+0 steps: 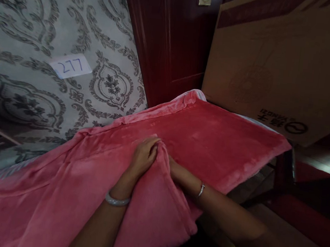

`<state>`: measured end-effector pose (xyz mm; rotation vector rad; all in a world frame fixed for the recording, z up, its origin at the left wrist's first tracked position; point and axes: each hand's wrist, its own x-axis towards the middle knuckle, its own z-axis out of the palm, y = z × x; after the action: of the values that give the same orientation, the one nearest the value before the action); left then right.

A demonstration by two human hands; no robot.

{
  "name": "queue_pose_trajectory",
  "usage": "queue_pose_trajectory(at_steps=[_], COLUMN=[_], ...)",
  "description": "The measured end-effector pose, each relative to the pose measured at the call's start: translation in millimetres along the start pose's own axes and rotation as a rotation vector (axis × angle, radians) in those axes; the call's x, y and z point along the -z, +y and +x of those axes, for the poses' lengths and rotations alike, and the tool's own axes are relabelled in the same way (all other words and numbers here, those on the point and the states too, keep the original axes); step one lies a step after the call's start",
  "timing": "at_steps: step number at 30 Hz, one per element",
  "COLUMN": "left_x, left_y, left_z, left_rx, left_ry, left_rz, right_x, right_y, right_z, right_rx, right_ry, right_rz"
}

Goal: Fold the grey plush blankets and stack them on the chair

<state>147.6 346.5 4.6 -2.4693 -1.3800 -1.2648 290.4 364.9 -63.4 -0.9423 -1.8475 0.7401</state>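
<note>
A pink fleece blanket (210, 140) lies spread over a raised surface, its near part draping down toward the camera. The left hand (143, 156) is closed on a raised fold of the blanket at its middle, fingers curled over the ridge. The right hand (174, 171) is tucked beneath the same fold, mostly hidden, so its grip cannot be told. A cardboard box (280, 61) stands just behind the blanket's far edge.

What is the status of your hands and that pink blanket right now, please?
Left hand gripping a fold of the pink blanket. Right hand tucked under the same fold, mostly hidden. Cardboard box leans behind, apart from the hands.
</note>
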Motion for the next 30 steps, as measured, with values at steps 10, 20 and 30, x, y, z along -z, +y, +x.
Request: queue_pose_trajectory(at_steps=[10, 20, 30], left_x=[-25.9, -14.6, 91.1], left_y=[-3, 2, 6], left_z=[-22, -10, -21], left_rx=[0.196, 0.255, 0.604], left_ry=[-0.221, -0.177, -0.133], left_rz=[0.357, -0.037, 0.030], right_x=[96, 60, 11], right_y=[-22, -119, -77], right_z=[-20, -32, 11], right_rx=[0.109, 0.314, 0.256], right_ry=[-0.323, -0.174, -0.222], right_rz=[-0.149, -0.017, -0.478])
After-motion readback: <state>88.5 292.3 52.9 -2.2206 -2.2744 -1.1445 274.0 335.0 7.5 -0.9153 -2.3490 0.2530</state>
